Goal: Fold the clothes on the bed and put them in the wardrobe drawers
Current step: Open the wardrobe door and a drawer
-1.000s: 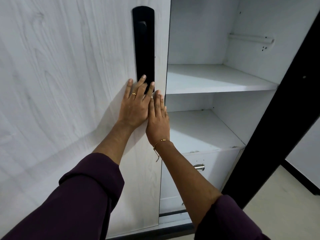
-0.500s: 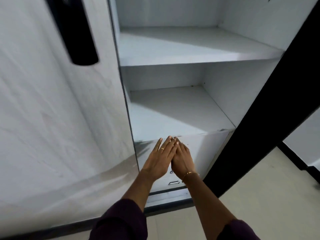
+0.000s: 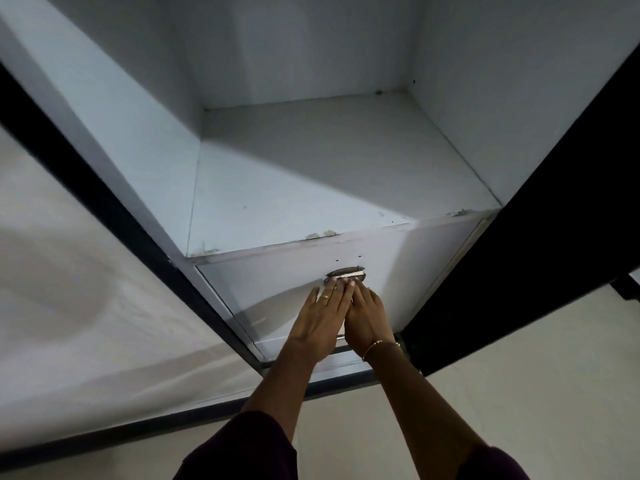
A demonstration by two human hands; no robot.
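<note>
The white wardrobe stands open before me, with a bare shelf (image 3: 311,188) above a closed drawer (image 3: 263,282). A metal handle (image 3: 346,273) sits on the drawer front. My left hand (image 3: 322,317) lies flat against the drawer front, its straight fingertips just below the handle. My right hand (image 3: 367,317) is beside it, touching it, fingers reaching up to the handle's lower edge; whether they hook it I cannot tell. No clothes are in view.
The closed white wardrobe door (image 3: 86,289) fills the left. A black door edge (image 3: 540,244) slants down the right of the opening. Beige floor (image 3: 519,375) lies below. A second drawer handle (image 3: 341,336) peeks out between my hands.
My view has tilted down and closer to the drawers. Both hands slid down from the door edge to the drawer front and now sit at its handle.
</note>
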